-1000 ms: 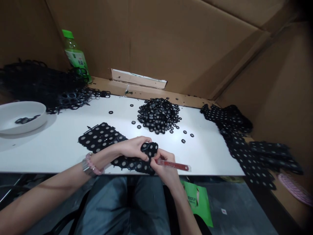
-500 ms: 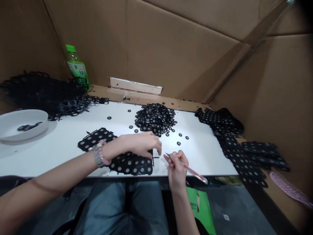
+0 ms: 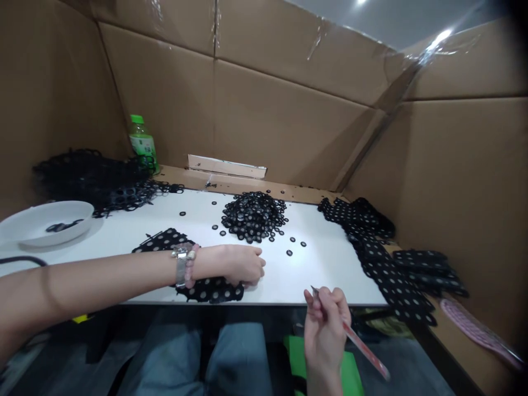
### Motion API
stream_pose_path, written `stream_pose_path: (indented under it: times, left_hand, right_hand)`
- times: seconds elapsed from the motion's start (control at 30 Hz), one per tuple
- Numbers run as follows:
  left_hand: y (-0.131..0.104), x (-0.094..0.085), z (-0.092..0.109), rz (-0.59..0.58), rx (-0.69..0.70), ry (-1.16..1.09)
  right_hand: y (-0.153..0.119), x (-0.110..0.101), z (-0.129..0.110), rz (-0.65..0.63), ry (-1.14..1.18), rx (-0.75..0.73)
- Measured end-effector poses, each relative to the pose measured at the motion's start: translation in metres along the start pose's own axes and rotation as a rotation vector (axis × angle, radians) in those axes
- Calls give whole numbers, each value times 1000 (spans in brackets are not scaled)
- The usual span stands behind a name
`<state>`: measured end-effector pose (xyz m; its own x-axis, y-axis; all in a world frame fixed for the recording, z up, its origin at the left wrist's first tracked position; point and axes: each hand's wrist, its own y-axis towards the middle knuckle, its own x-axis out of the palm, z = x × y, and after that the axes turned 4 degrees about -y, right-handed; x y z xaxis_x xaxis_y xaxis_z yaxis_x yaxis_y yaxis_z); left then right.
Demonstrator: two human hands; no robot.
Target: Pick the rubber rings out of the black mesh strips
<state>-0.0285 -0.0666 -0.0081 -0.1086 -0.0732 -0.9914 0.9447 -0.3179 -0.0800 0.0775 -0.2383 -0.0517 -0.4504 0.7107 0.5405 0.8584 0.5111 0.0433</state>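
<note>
My left hand lies over the right end of a black rubber-like sheet with pale dots. Its fingers are curled downward, and what they grip is hidden. A watch and a pink bead bracelet circle that wrist. My right hand is raised at the table's front edge, closed around a slim pen-like tool with a pointed tip and a reddish handle. The tip points up and left, touching nothing. Beyond my left hand is a heap of small black rings, with several loose rings around it.
A white bowl with a few black pieces stands at left, before a tangle of black perforated scraps and a green-capped bottle. More dotted sheets drape over the right edge. Cardboard walls enclose the white table.
My right hand has moved right and toward me with the tool, away from my left hand. My left hand's fingers have curled in at the sheet's end. The camera view has tilted up.
</note>
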Motion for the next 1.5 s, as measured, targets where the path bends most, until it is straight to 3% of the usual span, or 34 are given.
stream_pose_path:
  times: [0.13,0.2,0.27,0.37,0.43,0.47,0.5,0.57,0.63,0.7,0.8,0.87,0.93,1.0,1.13,1.3,1.5]
  left_hand:
    - [-2,-23,15,-4,-91,117]
    - [-1,-54,24,-1,-161,180]
    - [2,-96,31,20,-227,186]
    - [3,-159,38,109,-325,45]
    - [1,-183,37,185,-382,-112]
    - [-1,-186,35,222,-406,-200]
    - [-4,-182,31,260,-435,-296]
    - [-11,-153,21,345,-519,-512]
    - [-21,-103,8,418,-650,-750]
    - [-35,-47,-3,443,-702,-819]
    - [-60,19,-12,445,-759,-914]
    - [-75,44,-15,435,-764,-980]
    - [-84,55,-16,426,-755,-1041]
    - [-88,59,-18,420,-746,-1087]
    - [-87,60,-20,414,-728,-1159]
    - [-87,59,-16,475,-757,-1261]
    - [-87,59,-16,484,-749,-1353]
  right_hand:
    - [-5,-9,-10,8,35,-37]
    - [-7,-14,-18,14,66,-67]
    - [-9,-18,-27,21,101,-102]
    - [-12,-22,-43,27,150,-151]
    - [-12,-24,-50,15,163,-184]
    - [-12,-25,-52,7,162,-201]
    - [-11,-25,-52,1,159,-214]
    - [-10,-22,-50,-2,147,-218]
    - [-10,-16,-43,0,119,-207]
    - [-12,-3,-35,-21,51,-190]
    - [-14,27,-17,-166,-142,-146]
    - [-12,52,2,-342,-260,-89]
    - [-7,74,26,-494,-301,-21]
    - [0,88,52,-551,-351,48]
    - [13,91,87,-588,-541,88]
    - [15,83,93,-649,-704,69]
    - [15,84,92,-655,-732,79]
